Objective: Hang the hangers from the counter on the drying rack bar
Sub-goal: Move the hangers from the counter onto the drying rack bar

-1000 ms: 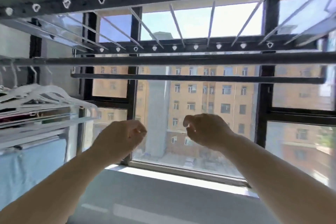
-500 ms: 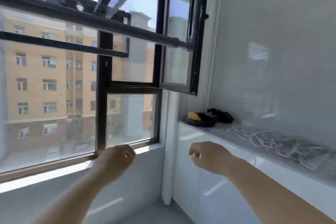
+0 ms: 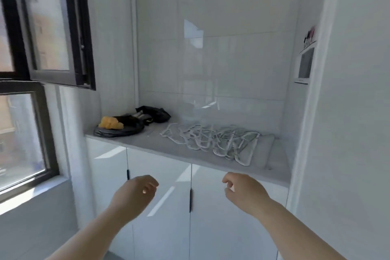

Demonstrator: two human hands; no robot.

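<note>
A tangled pile of white hangers (image 3: pixel 213 140) lies on the grey counter (image 3: pixel 147 143) in the alcove ahead. My left hand (image 3: pixel 135 196) and my right hand (image 3: pixel 242 193) hover in front of the white cabinet doors, below the counter's front edge. Both have loosely curled fingers and hold nothing. Neither touches the hangers. The drying rack bar is out of view.
Black bags with something yellow (image 3: pixel 111 123) on one sit at the counter's left end. An open black-framed window sash (image 3: pixel 61 27) juts into the room at upper left. White cabinet doors (image 3: pixel 160 196) stand under the counter, and a wall panel (image 3: pixel 304 65) hangs at the right.
The view has swung right from the rack and window to the counter. Both empty hands have dropped lower, in front of the cabinet.
</note>
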